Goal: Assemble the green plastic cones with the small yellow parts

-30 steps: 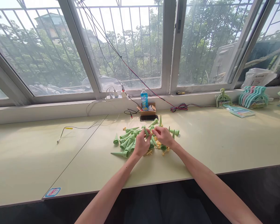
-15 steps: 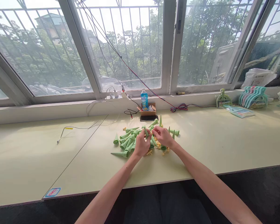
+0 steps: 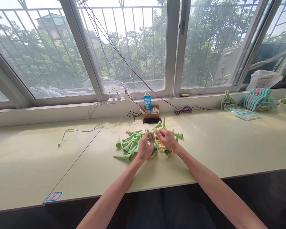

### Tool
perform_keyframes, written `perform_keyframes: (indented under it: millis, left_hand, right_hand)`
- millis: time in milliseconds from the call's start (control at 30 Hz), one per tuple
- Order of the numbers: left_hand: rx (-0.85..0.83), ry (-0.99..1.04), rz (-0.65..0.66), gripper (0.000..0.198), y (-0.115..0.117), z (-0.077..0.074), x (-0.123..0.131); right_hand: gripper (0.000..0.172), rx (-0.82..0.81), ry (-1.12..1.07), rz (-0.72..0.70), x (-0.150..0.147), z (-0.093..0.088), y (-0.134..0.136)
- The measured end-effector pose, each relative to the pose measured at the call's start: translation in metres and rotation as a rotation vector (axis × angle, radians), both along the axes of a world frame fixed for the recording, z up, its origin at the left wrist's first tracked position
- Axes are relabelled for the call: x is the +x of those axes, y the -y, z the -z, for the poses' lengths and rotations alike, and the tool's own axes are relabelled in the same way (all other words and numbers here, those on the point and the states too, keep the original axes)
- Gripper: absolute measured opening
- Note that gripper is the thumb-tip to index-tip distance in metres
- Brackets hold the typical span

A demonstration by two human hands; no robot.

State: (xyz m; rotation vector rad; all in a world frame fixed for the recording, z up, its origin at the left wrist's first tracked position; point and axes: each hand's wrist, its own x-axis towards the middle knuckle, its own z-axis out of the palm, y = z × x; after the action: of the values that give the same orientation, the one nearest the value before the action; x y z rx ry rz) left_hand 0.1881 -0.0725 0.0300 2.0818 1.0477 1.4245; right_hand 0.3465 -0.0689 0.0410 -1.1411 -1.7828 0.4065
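Note:
Over a heap of green plastic cone spikes (image 3: pixel 130 144) on the pale green table (image 3: pixel 219 149), both my hands meet. My left hand (image 3: pixel 145 149) is closed round one green spike (image 3: pixel 148 134) whose tip points up and away. My right hand (image 3: pixel 166 140) pinches at the near end of that same spike, fingers pressed together; what is between them is too small to make out. Small yellow pieces (image 3: pixel 161 148) and a green ring cap (image 3: pixel 166 150) lie under and beside my hands.
Behind the heap stand a black phone (image 3: pixel 152 121), a small cardboard box (image 3: pixel 150 112) and a blue bottle (image 3: pixel 147 101). Cables (image 3: pixel 90 128) trail across the table's left and the window sill. Teal hangers (image 3: pixel 258 98) and packets sit at the far right.
My hands have stayed together on the spike with only slight finger movement. A green object has come into view at the far right edge.

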Motion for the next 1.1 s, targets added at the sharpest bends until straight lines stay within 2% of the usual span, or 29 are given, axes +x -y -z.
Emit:
perform_keyframes:
  millis: [133, 367, 533, 867, 1100]
  left_hand:
    - [-0.001, 0.005, 0.014, 0.006, 0.0001, -0.0002, 0.0000]
    - [0.002, -0.033, 0.041, 0.008, 0.0000, 0.0013, -0.0004]
    - [0.003, -0.030, 0.045, 0.008, 0.0009, 0.0003, -0.0001]
    - [-0.002, 0.006, 0.027, 0.007, -0.0002, 0.0003, 0.0008]
    - [0.004, -0.039, 0.036, 0.007, 0.0014, -0.0010, 0.0003]
  right_hand:
    - [0.032, -0.017, 0.008, -0.028, -0.0006, -0.0006, 0.0014]
    - [0.045, 0.015, 0.051, 0.008, -0.0008, 0.0022, -0.0018]
    - [0.048, -0.004, 0.054, 0.033, -0.0001, 0.0019, -0.0017]
    - [0.029, -0.092, 0.016, -0.048, -0.0013, 0.0006, 0.0020]
    - [0.041, -0.031, 0.064, -0.001, -0.0012, 0.0030, -0.0022]
